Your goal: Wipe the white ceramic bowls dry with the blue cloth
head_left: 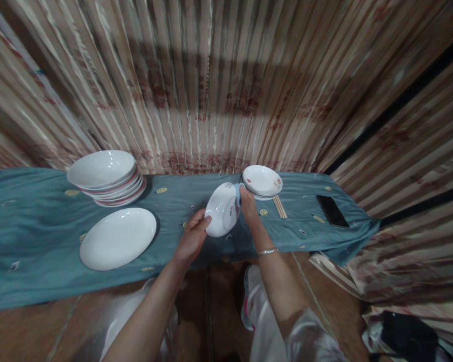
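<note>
Above the middle of the table, a small white plate (220, 210) with flower prints is held tilted between my hands. My left hand (193, 235) grips its lower left rim, thumb on the face and fingers behind. At the plate's upper right rim, my right hand (248, 203) is closed on a light blue cloth (237, 193), which touches the rim. Just beyond the right hand stands a stack of flowered plates (263, 179). Several chopsticks (280, 206) lie in front of that stack.
On the left are a stack of white bowls (107, 173) with red bands and a large white oval plate (118, 239). A black phone (332, 210) lies on the right of the blue-green tablecloth (173, 206). Pleated curtains (211, 100) hang behind; a black bag (407, 334) is at lower right.
</note>
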A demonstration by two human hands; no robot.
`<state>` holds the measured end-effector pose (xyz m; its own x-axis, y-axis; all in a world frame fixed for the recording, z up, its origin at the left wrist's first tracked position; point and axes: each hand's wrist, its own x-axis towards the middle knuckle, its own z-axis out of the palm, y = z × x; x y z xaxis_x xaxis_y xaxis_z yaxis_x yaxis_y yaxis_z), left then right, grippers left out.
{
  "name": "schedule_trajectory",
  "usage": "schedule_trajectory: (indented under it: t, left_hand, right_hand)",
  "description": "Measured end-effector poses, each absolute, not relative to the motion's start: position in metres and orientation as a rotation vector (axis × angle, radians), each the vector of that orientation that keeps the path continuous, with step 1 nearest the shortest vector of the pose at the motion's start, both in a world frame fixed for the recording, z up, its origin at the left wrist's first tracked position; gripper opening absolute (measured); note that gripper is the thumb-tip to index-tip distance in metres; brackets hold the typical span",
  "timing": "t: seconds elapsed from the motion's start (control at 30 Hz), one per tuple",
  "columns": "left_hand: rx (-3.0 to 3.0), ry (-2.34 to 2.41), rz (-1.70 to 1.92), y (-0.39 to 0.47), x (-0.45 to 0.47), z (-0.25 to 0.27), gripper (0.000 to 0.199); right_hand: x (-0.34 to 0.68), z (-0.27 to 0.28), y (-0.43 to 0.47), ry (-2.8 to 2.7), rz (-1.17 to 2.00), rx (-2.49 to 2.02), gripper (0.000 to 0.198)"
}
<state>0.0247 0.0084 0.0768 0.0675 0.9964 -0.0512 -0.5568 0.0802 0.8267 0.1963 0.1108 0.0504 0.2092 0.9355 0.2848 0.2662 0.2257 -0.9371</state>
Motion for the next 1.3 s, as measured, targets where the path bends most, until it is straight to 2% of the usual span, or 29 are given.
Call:
schedule_trajectory:
  t: [0.2,0.6,0.8,1.07,1.3]
  left_hand:
    - [0.488,0.788,1.436,0.019,0.017,0.068,0.032]
    - [0.268,0.855,1.500,0.032,0.004,0.063,0.006]
    - [0.133,0.871,1.528,0.038,0.001,0.062,0.009]
    - [0.101,0.897,1.539,0.039,0.001,0.056,0.008]
    - [0.133,0.896,1.543,0.039,0.004,0.056,0.008]
  right_hand:
    - [0.192,0.022,0.111,-1.195,0.872,-1.440,0.046]
    - [0.177,0.011,0.084,-1.038,0.941,-1.402,0.051]
    - [0.155,-0.001,0.057,-1.026,0.970,-1.443,0.055]
    - [0.136,-0.011,0.024,-1.264,0.840,-1.485,0.074]
    - [0.131,-0.011,0.002,-1.559,0.608,-1.540,0.069]
